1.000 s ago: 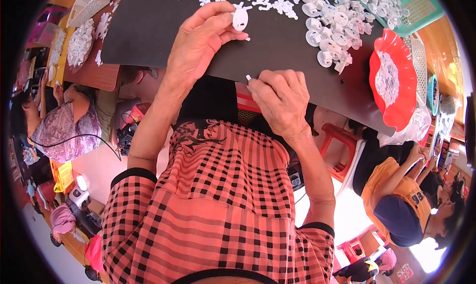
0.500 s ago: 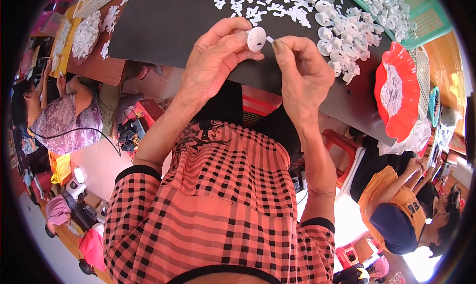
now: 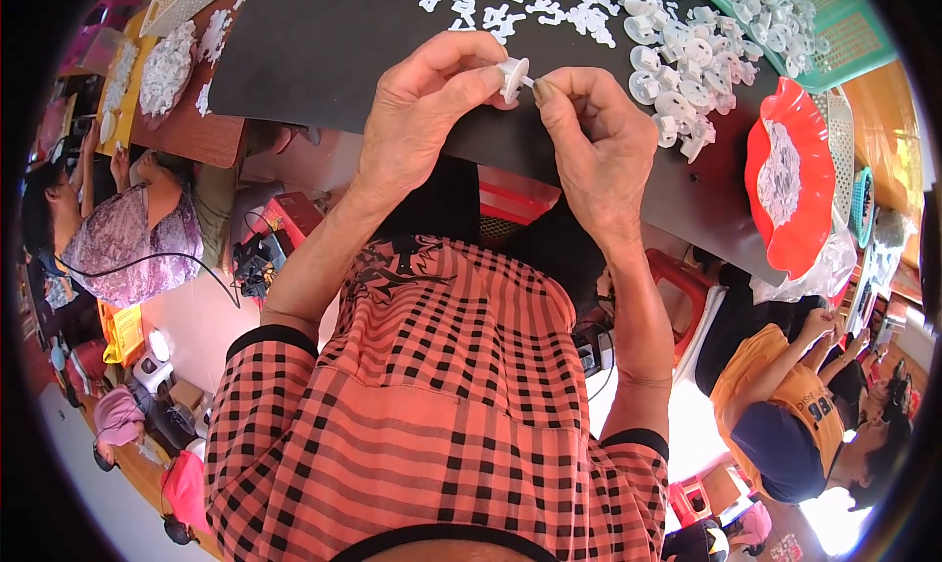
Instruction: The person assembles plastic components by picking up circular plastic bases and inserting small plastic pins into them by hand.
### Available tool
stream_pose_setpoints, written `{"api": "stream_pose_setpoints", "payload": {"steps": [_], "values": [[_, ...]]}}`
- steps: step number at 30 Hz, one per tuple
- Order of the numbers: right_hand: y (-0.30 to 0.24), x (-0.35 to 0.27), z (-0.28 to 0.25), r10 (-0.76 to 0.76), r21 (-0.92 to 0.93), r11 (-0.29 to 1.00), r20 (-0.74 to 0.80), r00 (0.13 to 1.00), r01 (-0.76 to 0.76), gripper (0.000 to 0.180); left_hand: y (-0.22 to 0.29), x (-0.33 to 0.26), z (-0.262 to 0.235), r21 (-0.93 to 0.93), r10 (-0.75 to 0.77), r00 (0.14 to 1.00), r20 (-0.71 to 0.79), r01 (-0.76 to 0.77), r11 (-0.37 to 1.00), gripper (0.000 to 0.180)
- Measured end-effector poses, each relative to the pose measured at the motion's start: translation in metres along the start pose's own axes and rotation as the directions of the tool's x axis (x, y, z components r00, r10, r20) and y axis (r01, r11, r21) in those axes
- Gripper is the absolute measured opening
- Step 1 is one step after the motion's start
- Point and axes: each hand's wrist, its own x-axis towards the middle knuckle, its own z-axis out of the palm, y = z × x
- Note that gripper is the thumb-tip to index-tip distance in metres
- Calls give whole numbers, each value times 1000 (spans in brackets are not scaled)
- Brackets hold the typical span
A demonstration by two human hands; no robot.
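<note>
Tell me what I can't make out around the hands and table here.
Head view: the gripped side of the round white part, behind the left hand.
Head view: the outer end of the thin white piece, covered by the right hand.
Head view: the green basket, cut off by the top edge.
Head view: single white bits in the red bowl, too small.

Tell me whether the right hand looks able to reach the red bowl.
Probably yes: the right hand has a way to the red bowl along the near side of the black table, past the white pile, though it holds a small white pin.
</note>
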Motion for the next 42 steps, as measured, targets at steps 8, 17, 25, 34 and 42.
{"api": "stream_pose_setpoints", "payload": {"steps": [8, 17, 25, 34, 42], "values": [[-1, 1, 0, -19, -61, 998, 19, 1000, 20, 4, 2, -2, 1, 126, 11, 1000, -19, -9, 992, 15], [1, 6, -6, -27, -70, 997, 105, 994, 35, 5, 3, 1, -2, 297, 56, 996, 62, -72, 952, 12], [7, 5, -6, 85, 230, 967, 96, 992, -105, 7, 0, 2, -3, 28, -77, 997, 22, 77, 997, 14], [11, 2, -5, 55, 140, 988, 82, 995, -66, 7, 3, 2, 2, 109, -54, 998, 26, 51, 993, 13], [6, 1, -1, 33, 173, 984, 66, 997, -44, 9, 2, 2, -1, 125, -42, 997, 71, 33, 992, 14]]}}
